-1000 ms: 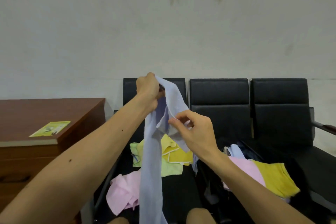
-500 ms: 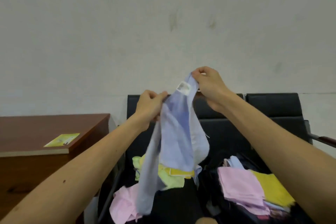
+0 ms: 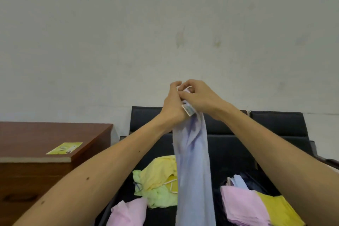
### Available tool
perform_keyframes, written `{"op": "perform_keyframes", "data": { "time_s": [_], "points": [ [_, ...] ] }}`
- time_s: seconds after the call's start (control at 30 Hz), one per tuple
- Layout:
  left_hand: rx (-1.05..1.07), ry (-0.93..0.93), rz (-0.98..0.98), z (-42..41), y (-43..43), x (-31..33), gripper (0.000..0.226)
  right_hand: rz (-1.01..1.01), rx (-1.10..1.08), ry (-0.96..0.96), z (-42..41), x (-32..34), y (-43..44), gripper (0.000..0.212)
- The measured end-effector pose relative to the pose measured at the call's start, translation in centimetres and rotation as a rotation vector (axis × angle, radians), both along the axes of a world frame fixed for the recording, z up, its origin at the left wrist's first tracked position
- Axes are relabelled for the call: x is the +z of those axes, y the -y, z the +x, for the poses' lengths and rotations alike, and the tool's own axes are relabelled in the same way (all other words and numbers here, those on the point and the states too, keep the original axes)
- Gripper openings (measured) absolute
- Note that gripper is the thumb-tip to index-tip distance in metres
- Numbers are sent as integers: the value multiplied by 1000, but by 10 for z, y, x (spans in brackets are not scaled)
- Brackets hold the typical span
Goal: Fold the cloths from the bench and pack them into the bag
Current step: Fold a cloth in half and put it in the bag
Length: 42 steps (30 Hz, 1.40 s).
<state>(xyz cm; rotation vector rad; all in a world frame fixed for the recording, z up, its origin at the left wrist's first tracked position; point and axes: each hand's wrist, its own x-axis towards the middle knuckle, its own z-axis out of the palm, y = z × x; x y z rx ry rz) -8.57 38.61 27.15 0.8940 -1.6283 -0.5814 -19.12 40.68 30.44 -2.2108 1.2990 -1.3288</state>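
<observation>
Both hands are raised together above the counter, in front of its backrest. The left grip and right grip are closed, pinching the top edge of the light blue cloth, the fingers of the two touching. The cloth hangs straight down in a narrow, gathered strip over the counter's seat, and a white label shows just below the left grip. On the counter's left seat lie loose cloths: a yellow cloth on a green cloth, and a pink cloth at the near edge. On the counter's right seat sits the dark bag, open, holding folded pink cloths, folded yellow cloths and folded pale blue cloths. Left of the counter stands a wooden cabinet bearing a yellow-green card.
</observation>
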Motion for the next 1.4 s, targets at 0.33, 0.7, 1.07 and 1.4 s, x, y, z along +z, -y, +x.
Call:
{"op": "perform_keyframes", "data": {
  "time_s": [0.33,0.7,1.07,1.4],
  "points": [
    [325,-17,-140,0,-4,24,13,123,44,38,-36,-98,14,34],
    [581,524,-373,41,7,13,28,-224,-205,286,-32,-74,27,32],
    [115,-142,250,108,19,-12,10,33,-330,-609,-116,-49,22,25],
    [66,-185,475,116,23,-21,18,396,-45,157,-143,-39,-3,43]
  ]
}}
